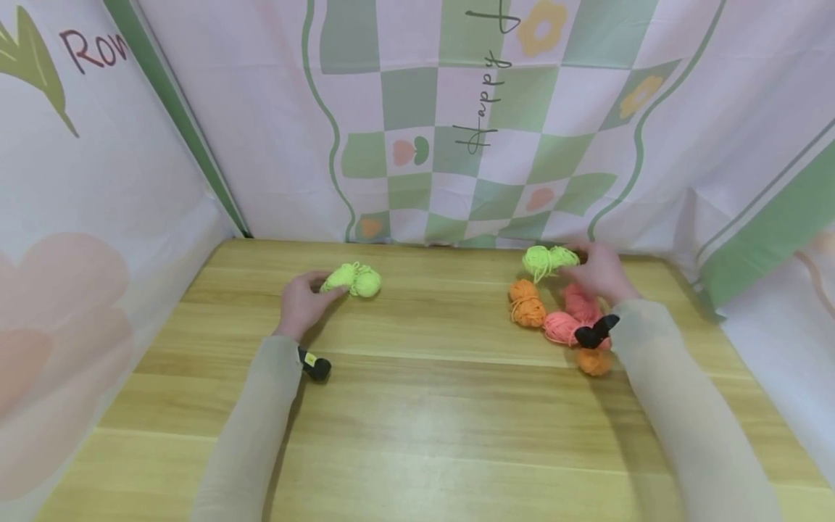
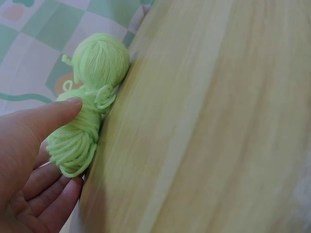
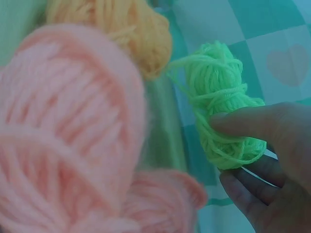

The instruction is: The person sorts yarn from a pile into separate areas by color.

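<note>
Head view: the left hand (image 1: 301, 301) is lying left of centre on the wooden tabletop (image 1: 417, 435), its fingertips closing on the near end of a lime-green yarn skein (image 1: 354, 280). That skein is lying with its long axis running left to right, extending away from the hand toward frame centre. In the right half of the frame, the right hand (image 1: 599, 274) is gripping a second lime-green yarn skein (image 1: 546, 260), which is projecting leftward from the fingers near the tabletop's far edge. Just below it in the frame, an orange skein (image 1: 525, 303) and pink skeins (image 1: 570, 317) are clustering beside the right wrist, and a further orange skein (image 1: 594, 361) is sitting below them. Each hand is the nearer one to its own green skein; the two green skeins are lying well apart.

Left wrist view: the thumb and fingers of the left hand (image 2: 34, 165) are pinching the lower end of the green skein (image 2: 90, 107), whose axis is running up the frame from lower left, resting against the tabletop (image 2: 218, 121).

Right wrist view: the right hand (image 3: 267, 160), at lower right, is pinching the green skein (image 3: 221, 107) between thumb and fingers, the skein rising toward upper centre. A blurred pink skein (image 3: 68, 131) is filling the left of the frame, with an orange skein (image 3: 121, 29) at top; neither is touching the hand.
</note>
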`<state>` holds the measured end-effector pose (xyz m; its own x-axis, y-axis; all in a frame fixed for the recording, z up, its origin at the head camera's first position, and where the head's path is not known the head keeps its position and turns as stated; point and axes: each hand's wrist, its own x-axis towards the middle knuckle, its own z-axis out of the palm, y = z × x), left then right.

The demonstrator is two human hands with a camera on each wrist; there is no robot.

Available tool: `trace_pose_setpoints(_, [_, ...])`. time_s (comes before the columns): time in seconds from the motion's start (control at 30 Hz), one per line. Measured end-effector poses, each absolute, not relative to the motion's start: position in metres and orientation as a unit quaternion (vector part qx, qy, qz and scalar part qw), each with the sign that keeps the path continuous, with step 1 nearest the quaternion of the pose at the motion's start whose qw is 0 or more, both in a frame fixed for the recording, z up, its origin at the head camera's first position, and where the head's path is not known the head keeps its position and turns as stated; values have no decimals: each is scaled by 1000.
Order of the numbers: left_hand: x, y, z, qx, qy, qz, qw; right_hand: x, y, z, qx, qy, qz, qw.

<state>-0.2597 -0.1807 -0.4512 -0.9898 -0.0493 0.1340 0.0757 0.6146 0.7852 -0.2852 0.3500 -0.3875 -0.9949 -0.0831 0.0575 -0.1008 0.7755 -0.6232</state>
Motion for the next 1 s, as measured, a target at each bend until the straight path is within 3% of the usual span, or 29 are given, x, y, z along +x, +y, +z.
trace_pose_setpoints(0.43, [-259, -181, -451, -10, -897, -434, 78, -272, 323, -363, 91, -934, 340, 69])
trace_pose_setpoints(1.0, [-259, -180, -450, -7, -897, -435, 74, -250, 271, -339, 117, -907, 392, 99])
